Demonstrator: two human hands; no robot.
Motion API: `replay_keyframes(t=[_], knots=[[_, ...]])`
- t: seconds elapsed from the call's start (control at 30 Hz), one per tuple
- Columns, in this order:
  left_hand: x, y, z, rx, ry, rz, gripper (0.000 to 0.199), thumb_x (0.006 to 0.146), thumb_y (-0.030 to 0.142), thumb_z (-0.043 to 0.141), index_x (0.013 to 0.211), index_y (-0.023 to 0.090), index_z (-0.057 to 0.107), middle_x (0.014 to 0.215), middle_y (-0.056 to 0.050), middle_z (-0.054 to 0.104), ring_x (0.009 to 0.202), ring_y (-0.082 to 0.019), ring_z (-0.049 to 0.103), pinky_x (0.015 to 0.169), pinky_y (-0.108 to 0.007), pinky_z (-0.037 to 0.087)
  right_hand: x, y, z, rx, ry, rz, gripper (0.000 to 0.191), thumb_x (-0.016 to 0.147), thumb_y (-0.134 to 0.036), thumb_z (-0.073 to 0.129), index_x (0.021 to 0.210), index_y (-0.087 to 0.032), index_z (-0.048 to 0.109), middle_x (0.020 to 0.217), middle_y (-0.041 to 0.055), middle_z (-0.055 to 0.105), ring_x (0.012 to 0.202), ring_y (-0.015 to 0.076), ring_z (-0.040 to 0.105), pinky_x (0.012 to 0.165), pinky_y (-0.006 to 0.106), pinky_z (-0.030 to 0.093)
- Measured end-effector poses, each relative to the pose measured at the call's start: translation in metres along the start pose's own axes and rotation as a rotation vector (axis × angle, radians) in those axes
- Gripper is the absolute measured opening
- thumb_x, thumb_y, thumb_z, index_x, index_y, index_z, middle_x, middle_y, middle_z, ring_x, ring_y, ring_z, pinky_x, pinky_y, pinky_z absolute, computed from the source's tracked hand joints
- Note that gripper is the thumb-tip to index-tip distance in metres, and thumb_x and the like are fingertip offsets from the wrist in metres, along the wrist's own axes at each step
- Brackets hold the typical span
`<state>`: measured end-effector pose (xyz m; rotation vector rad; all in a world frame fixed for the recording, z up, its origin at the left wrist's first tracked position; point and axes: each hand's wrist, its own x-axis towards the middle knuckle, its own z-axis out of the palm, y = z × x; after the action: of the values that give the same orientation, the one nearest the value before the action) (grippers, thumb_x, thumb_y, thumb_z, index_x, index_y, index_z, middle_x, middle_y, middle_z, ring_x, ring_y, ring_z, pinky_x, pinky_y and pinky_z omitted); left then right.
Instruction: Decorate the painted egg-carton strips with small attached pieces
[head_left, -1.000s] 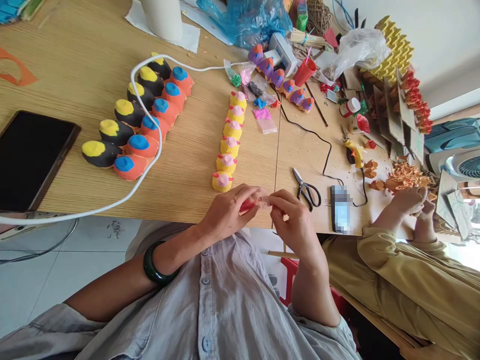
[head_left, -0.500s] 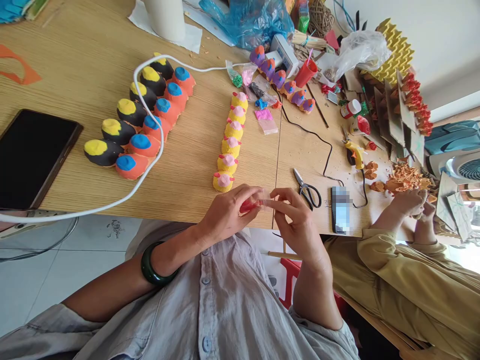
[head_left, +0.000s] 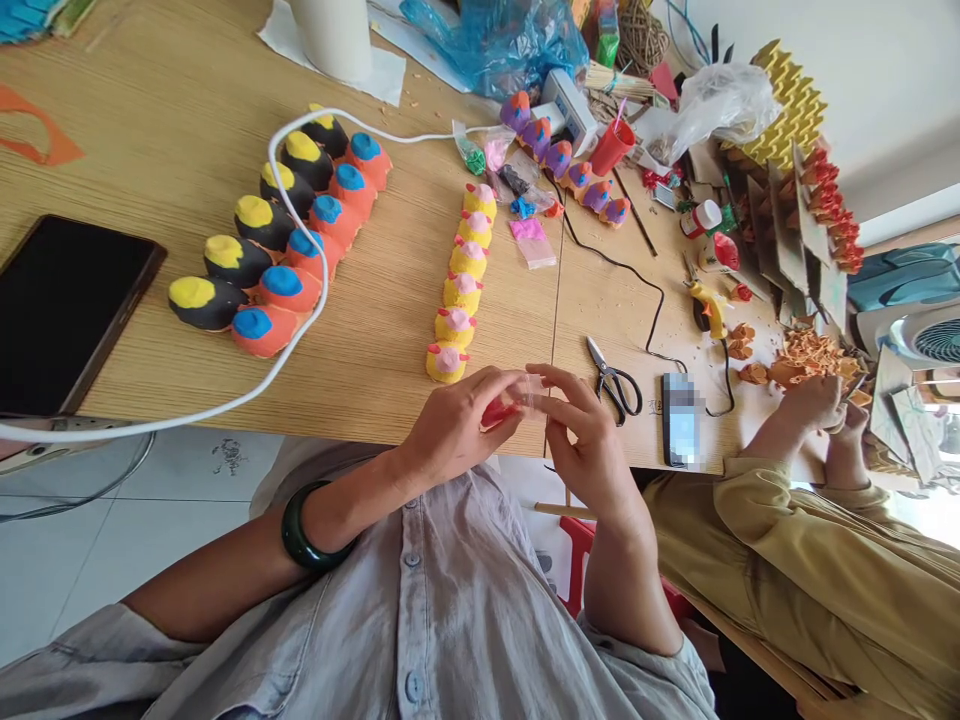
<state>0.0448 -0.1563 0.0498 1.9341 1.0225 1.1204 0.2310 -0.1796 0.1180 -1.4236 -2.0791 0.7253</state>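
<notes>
Red material in a small clear bag (head_left: 496, 410) is pinched in my left hand (head_left: 450, 425), just over the table's front edge. My right hand (head_left: 589, 430) has its fingers at the bag's clear end, touching it. Right above my left hand lies an upright-pointing row of yellow bumps with pink tops (head_left: 460, 290). Farther left are joined rows of black bumps with yellow tops (head_left: 247, 260) and orange bumps with blue tops (head_left: 289, 285).
Scissors (head_left: 616, 382) and a phone (head_left: 679, 440) lie to the right. A white cable (head_left: 259, 390) crosses the left rows near a dark phone (head_left: 71, 310). Small bags (head_left: 532, 243) lie mid-table. At the right, another person's hands (head_left: 814, 415) are at orange pieces.
My right hand's fingers have shifted slightly and spread a little at the clear bag. The other person's hands have moved a little.
</notes>
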Motion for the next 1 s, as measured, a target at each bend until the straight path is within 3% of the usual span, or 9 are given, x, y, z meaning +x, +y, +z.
replay_keyframes(t=[0.17, 0.4, 0.57, 0.77, 0.9, 1.0], knots=[[0.002, -0.001, -0.006, 0.056, -0.007, -0.036, 0.027, 0.098, 0.022, 0.066, 0.125, 0.021, 0.064, 0.107, -0.005, 0.079, 0.094, -0.018, 0.076, 0.08, -0.028, 0.058, -0.002, 0.002, -0.003, 0.016, 0.014, -0.019, 0.052, 0.093, 0.0, 0.046, 0.115, -0.031, 0.08, 0.147, 0.0087, 0.067, 0.127, 0.0254, 0.066, 0.098, 0.049, 0.061], [0.003, 0.002, -0.005, 0.01, -0.018, -0.044, 0.025, 0.098, 0.024, 0.068, 0.123, 0.02, 0.064, 0.107, -0.004, 0.079, 0.096, -0.018, 0.077, 0.081, -0.027, 0.058, 0.001, -0.002, -0.006, 0.078, 0.114, 0.028, 0.039, 0.097, -0.006, 0.05, 0.113, -0.027, 0.079, 0.14, 0.0114, 0.071, 0.123, 0.024, 0.07, 0.104, 0.05, 0.059], [0.002, 0.002, -0.004, 0.0, -0.02, -0.047, 0.029, 0.096, 0.02, 0.07, 0.124, 0.019, 0.064, 0.111, -0.006, 0.079, 0.097, -0.019, 0.077, 0.081, -0.029, 0.059, 0.003, -0.002, -0.002, 0.168, 0.039, 0.04, 0.039, 0.096, -0.006, 0.051, 0.109, -0.029, 0.081, 0.139, 0.008, 0.072, 0.13, 0.0232, 0.068, 0.11, 0.049, 0.057], [0.005, 0.002, -0.006, -0.045, 0.018, -0.088, 0.027, 0.097, 0.021, 0.069, 0.123, 0.019, 0.065, 0.111, -0.006, 0.08, 0.093, -0.018, 0.078, 0.083, -0.028, 0.061, 0.004, -0.001, -0.002, 0.332, 0.14, 0.132, 0.026, 0.102, -0.019, 0.058, 0.114, -0.028, 0.08, 0.137, 0.0092, 0.073, 0.127, 0.023, 0.069, 0.095, 0.039, 0.063], [0.009, 0.003, -0.008, -0.044, 0.078, -0.061, 0.026, 0.096, 0.025, 0.073, 0.12, 0.018, 0.067, 0.105, -0.006, 0.081, 0.089, -0.018, 0.077, 0.081, -0.027, 0.06, 0.005, 0.0, -0.001, 0.395, 0.094, 0.111, 0.022, 0.102, -0.024, 0.064, 0.117, -0.028, 0.079, 0.136, 0.0094, 0.073, 0.132, 0.0232, 0.067, 0.108, 0.04, 0.057], [0.01, 0.004, -0.009, -0.046, 0.086, -0.072, 0.027, 0.094, 0.024, 0.074, 0.119, 0.016, 0.068, 0.101, -0.006, 0.08, 0.087, -0.018, 0.077, 0.082, -0.027, 0.059, 0.006, 0.0, 0.0, 0.401, 0.136, 0.112, 0.021, 0.103, -0.025, 0.063, 0.116, -0.028, 0.079, 0.139, 0.0097, 0.071, 0.135, 0.0232, 0.065, 0.106, 0.039, 0.057]])
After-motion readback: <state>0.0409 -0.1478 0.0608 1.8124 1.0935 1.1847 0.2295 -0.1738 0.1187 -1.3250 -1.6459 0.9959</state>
